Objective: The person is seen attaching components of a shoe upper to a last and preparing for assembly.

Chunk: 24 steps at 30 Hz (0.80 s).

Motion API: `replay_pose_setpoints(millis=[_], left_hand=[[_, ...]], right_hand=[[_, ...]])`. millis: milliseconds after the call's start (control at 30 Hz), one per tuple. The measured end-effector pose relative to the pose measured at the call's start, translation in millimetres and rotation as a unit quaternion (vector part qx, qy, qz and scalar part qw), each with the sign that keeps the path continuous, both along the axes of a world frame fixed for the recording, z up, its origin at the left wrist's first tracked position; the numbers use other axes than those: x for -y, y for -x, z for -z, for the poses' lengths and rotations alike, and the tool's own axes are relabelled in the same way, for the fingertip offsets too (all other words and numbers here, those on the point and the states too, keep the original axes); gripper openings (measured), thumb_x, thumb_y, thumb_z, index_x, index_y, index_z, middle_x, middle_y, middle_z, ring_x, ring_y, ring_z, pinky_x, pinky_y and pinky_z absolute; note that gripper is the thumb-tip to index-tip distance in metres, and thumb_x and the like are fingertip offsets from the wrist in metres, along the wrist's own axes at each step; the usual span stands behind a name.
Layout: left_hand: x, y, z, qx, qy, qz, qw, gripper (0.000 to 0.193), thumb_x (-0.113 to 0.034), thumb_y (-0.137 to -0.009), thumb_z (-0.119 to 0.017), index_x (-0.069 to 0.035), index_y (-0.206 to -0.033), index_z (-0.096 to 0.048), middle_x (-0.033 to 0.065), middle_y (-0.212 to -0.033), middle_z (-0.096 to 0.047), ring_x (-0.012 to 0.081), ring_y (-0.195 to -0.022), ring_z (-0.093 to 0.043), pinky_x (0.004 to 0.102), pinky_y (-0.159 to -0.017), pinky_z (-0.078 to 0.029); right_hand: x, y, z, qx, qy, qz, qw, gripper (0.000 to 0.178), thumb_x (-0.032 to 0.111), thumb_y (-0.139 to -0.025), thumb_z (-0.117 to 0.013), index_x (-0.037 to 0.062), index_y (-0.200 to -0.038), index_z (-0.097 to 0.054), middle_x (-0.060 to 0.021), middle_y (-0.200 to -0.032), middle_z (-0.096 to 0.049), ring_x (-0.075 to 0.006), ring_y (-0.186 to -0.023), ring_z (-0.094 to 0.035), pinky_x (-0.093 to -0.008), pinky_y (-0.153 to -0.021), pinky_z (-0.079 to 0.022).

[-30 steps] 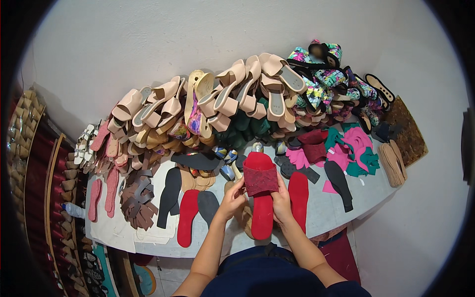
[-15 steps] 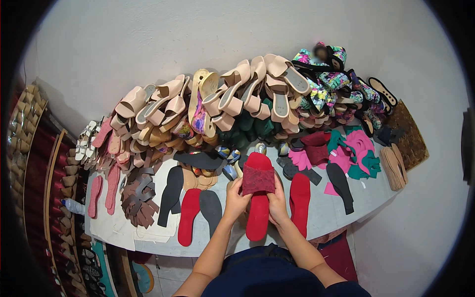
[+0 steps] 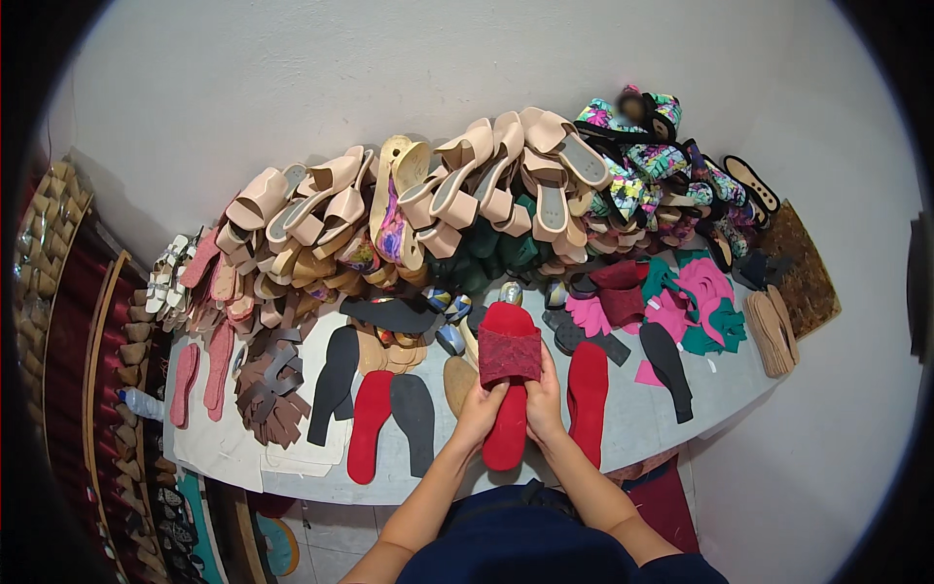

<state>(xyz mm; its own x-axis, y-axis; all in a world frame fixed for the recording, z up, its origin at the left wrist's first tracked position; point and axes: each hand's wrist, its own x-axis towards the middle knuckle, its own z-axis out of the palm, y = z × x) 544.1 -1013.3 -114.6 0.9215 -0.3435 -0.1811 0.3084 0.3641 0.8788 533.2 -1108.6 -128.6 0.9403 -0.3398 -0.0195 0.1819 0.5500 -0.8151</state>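
Observation:
A red slipper sole (image 3: 505, 443) with a dark red patterned strap (image 3: 510, 359) across it is held up over the near edge of the table. My left hand (image 3: 478, 413) grips it from the left, its thumb just below the strap. On the other side my right hand (image 3: 545, 401) has its fingers along the edge of strap and sole. The fingers beneath the sole are hidden. A red insole (image 3: 371, 428) and a dark grey sole (image 3: 415, 420) lie left of my hands. More red insoles (image 3: 588, 399) lie to the right. A tan sole-shaped piece (image 3: 457, 382) shows behind my left hand.
Beige heeled sandals (image 3: 452, 195) are piled along the wall, with colourful patterned slippers (image 3: 642, 170) at right. Brown strap pieces (image 3: 272, 389) lie at left, pink and green cut pieces (image 3: 700, 292) at right. A shelf of shoes (image 3: 126, 389) stands beside the table (image 3: 321, 487).
My left hand has slid down from the strap's left side to below it, uncovering a tan piece and more of the grey sole. The slipper has shifted only slightly.

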Motion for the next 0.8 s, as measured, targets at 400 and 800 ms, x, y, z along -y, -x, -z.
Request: replay_pose_setpoints(millis=[400,800], left_hand=[[-10,-9,14,-0.143,0.052,0.049,0.987,0.026,-0.012,-0.086,-0.041,-0.006,-0.111,-0.047,0.0065,-0.100,-0.054,0.0140,-0.086,-0.055,0.0281,-0.075,-0.045],[-19,-14,14,-0.180,0.147,0.073,0.970,0.024,-0.011,-0.087,-0.039,-0.005,-0.110,-0.044,0.0091,-0.101,-0.054,0.0188,-0.088,-0.056,0.0331,-0.075,-0.049]], right_hand=[[0,-5,-2,0.022,-0.040,-0.005,0.999,0.048,-0.004,-0.081,-0.043,0.0013,-0.127,-0.028,-0.0095,-0.122,-0.042,-0.0171,-0.110,-0.043,-0.0296,-0.094,-0.033],[0,-11,0,0.008,-0.061,-0.071,0.996,0.047,-0.008,-0.079,-0.044,-0.0005,-0.123,-0.030,-0.0095,-0.118,-0.044,-0.0165,-0.107,-0.045,-0.0285,-0.093,-0.034]])
